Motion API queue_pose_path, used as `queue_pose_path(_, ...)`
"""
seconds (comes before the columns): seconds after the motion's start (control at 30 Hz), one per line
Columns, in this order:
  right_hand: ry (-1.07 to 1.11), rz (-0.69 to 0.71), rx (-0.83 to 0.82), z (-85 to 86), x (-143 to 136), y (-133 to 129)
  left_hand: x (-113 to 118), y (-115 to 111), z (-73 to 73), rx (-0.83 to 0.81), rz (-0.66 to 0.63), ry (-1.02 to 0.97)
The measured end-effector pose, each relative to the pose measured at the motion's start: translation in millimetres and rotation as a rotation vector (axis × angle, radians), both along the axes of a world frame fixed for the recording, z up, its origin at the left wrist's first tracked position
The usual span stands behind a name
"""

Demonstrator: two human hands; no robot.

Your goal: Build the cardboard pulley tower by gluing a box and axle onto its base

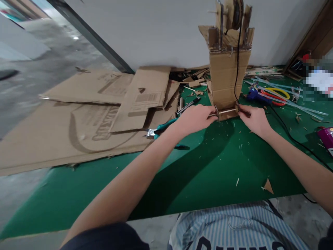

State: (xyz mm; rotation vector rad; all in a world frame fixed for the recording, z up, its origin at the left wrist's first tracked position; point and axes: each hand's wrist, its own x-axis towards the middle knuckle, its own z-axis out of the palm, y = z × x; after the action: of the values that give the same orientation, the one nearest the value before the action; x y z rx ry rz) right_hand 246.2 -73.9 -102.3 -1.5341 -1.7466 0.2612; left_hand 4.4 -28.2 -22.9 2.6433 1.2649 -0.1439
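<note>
A tall cardboard structure [229, 76] stands upright on the green table, with a cardboard wheel [237, 14] between uprights at its top. A dark cord [237, 66] runs from the wheel down to the base. Across the base lies a thin wooden stick [227, 111] between two small cardboard side pieces. My left hand [199, 118] pinches the stick's left end beside the left piece. At the other side, my right hand [253, 118] has its fingers closed at the right piece, near the cord; the fingers partly hide what they grip.
Cardboard sheets [85, 118] cover the table's left side. Teal-handled pliers [153, 133] and a black utility knife [188, 105] lie beside my left hand. A blue glue gun [257, 96], clear glue sticks [307, 107] and a purple box [326, 139] are on the right. Behind stands a white wall [156, 34].
</note>
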Motion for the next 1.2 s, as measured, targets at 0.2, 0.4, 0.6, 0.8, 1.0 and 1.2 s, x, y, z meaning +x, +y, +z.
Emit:
queue_pose_path(0.2, -0.005, -0.010, 0.018, -1.1, 0, 1, -25, 5, 3.6, -0.052, 0.054, 0.017)
queue_pose_path(0.4, -0.001, -0.018, 0.023, -4.1, 1, 1, -27, 18, -3.2, -0.112, 0.023, -0.063)
queue_pose_path(0.6, 0.054, -0.006, -0.002, -5.6, -4, -2, -19, 19, -2.7, -0.197, -0.041, -0.152)
queue_pose_path(0.8, 0.033, -0.017, -0.002, -3.5, -6, -2, -15, 20, -8.1, -0.184, -0.059, -0.224)
queue_pose_path(1.0, -0.028, 0.000, -0.001, -3.4, -3, -2, -14, 19, -14.8, -0.147, -0.019, -0.247)
queue_pose_path(1.2, -0.008, 0.003, -0.051, -1.4, -3, -2, -13, 17, -17.2, -0.117, 0.026, -0.269)
